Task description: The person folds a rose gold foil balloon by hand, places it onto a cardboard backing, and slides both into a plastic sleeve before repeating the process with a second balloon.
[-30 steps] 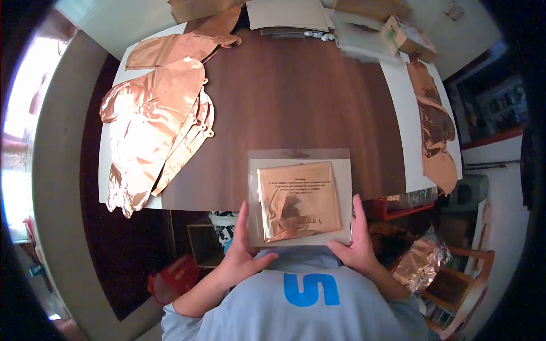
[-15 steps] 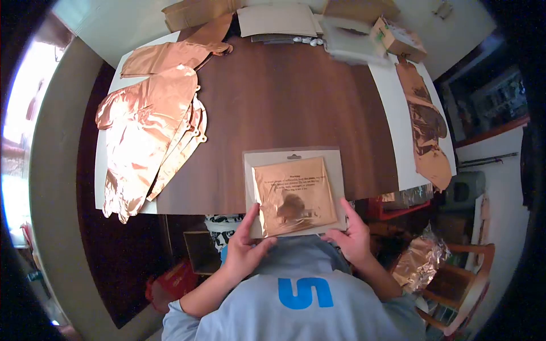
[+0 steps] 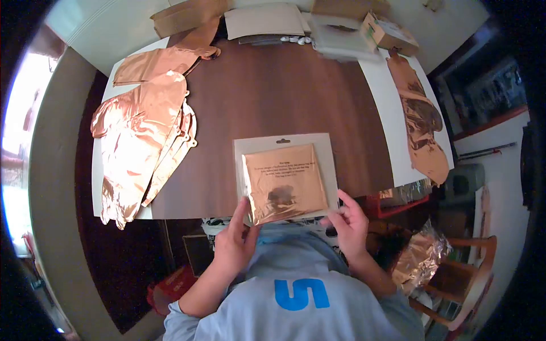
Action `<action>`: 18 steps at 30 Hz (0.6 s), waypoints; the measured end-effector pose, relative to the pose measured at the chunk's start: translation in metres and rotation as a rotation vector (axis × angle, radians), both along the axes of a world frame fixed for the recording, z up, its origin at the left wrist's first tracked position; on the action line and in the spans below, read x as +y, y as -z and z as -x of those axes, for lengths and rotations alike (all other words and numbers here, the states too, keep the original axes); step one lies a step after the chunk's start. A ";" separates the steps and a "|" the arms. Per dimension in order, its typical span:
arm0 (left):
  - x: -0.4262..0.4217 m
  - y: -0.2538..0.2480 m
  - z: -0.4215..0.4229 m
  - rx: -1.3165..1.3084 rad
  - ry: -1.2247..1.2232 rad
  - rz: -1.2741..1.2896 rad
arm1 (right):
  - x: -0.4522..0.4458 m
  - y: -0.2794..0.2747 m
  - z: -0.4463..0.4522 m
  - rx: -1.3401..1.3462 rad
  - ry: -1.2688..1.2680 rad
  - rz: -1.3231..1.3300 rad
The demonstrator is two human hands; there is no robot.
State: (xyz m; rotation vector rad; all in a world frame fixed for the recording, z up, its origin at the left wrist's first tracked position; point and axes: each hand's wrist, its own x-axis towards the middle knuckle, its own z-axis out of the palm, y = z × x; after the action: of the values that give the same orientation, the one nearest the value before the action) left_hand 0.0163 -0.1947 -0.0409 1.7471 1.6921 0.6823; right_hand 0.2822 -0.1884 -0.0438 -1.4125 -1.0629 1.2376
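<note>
A clear packet [image 3: 284,182] with a pale backing card and a folded copper-coloured foil piece inside lies at the front edge of the brown table. Printed text and a hang hole show on it. My left hand [image 3: 234,241] grips its lower left corner between thumb and fingers. Beside the lower right corner is my right hand [image 3: 348,223], fingers apart and slightly curled, holding nothing visible. Flat copper foil shapes [image 3: 142,131] with small tabs are piled on the left of the table.
The brown tabletop [image 3: 284,91] has white side strips. More foil pieces [image 3: 418,119] lie on the right. Cards [image 3: 264,21], clear bags [image 3: 344,41] and a small carton [image 3: 389,34] stand along the back. A wooden chair [image 3: 469,278] holding wrapped foil is at the lower right.
The packet has moved up and slightly left, farther onto the table. My right hand has come off its right edge, while my left hand keeps hold at the lower left. The view has shifted slightly.
</note>
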 end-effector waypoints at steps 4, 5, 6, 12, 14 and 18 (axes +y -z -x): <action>0.016 -0.046 0.002 0.306 -0.004 -0.059 | 0.011 -0.002 -0.005 -0.016 -0.008 0.024; 0.021 -0.054 0.003 0.379 0.062 -0.137 | 0.011 -0.002 -0.004 -0.012 -0.014 0.014; 0.027 -0.060 0.005 0.454 0.126 -0.215 | 0.012 -0.002 -0.003 -0.006 -0.022 0.002; 0.057 -0.032 0.019 0.268 0.395 -0.404 | 0.019 -0.006 -0.002 -0.046 -0.042 0.040; 0.059 -0.031 0.019 0.260 0.410 -0.389 | 0.019 -0.008 -0.002 -0.076 -0.037 0.054; 0.062 -0.036 0.021 0.274 0.385 -0.368 | 0.026 -0.015 0.000 -0.197 -0.066 0.057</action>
State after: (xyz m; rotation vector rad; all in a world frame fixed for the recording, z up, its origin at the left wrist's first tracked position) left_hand -0.0048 -0.1332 -0.0045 2.4383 1.3899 0.6243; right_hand 0.2824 -0.1624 -0.0286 -1.5792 -1.2243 1.2026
